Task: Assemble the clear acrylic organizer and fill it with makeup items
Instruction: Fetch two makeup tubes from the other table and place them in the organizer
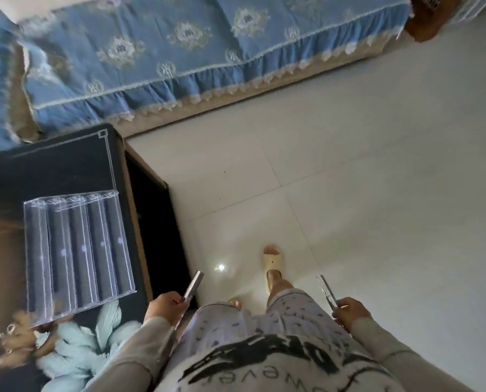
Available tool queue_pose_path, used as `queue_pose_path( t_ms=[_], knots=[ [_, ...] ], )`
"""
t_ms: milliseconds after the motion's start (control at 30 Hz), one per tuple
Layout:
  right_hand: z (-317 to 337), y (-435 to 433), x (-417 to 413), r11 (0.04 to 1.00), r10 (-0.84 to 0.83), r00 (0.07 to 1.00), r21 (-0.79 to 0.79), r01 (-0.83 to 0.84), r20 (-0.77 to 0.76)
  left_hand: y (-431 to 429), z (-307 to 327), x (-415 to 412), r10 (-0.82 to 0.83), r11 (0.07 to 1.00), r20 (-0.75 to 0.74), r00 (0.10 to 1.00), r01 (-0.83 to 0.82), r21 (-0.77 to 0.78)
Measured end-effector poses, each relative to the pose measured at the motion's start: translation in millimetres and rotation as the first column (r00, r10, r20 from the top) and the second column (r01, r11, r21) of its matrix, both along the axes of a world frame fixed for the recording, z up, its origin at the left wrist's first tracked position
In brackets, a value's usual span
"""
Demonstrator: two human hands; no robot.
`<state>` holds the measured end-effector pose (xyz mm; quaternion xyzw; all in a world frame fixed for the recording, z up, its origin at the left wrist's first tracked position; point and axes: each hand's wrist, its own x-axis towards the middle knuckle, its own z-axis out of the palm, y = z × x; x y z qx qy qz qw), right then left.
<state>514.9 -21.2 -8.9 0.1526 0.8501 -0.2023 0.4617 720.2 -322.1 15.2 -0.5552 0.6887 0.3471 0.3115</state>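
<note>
The clear acrylic organizer [77, 256] lies on the dark table [66, 165] at the left, with several long parallel compartments that look empty. My left hand [165, 306] is just right of the table's edge and is closed around a slim silver tube [193, 285] that points up and away. My right hand [349, 309] is held over the floor at the right and grips a thin clear-and-silver stick [327, 291]. Both hands are well apart from the organizer.
A sofa with a blue patterned cover [179, 52] runs along the back. Pale floor tiles [349, 179] fill the right side. My feet in light slippers [271, 261] stand beside the table. A floral print [74, 343] covers the table's near part.
</note>
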Motion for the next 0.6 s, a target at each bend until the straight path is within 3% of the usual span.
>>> queue_pose_path(
  t_ms=[167,300,600],
  knots=[
    [11,-51,-102,0.921,0.383,0.923,0.054,-0.385,0.031,9,2,-13,0.249,0.968,0.006,0.968,-0.249,-0.019],
    [8,-87,-156,0.911,0.411,0.911,-0.011,-0.411,-0.023,29,1,-27,0.501,0.864,-0.033,0.865,-0.502,-0.026],
    [-4,-178,-217,0.779,0.626,0.779,0.049,-0.625,-0.036,40,-2,-62,0.738,0.674,-0.011,0.675,-0.736,0.065]
  ],
)
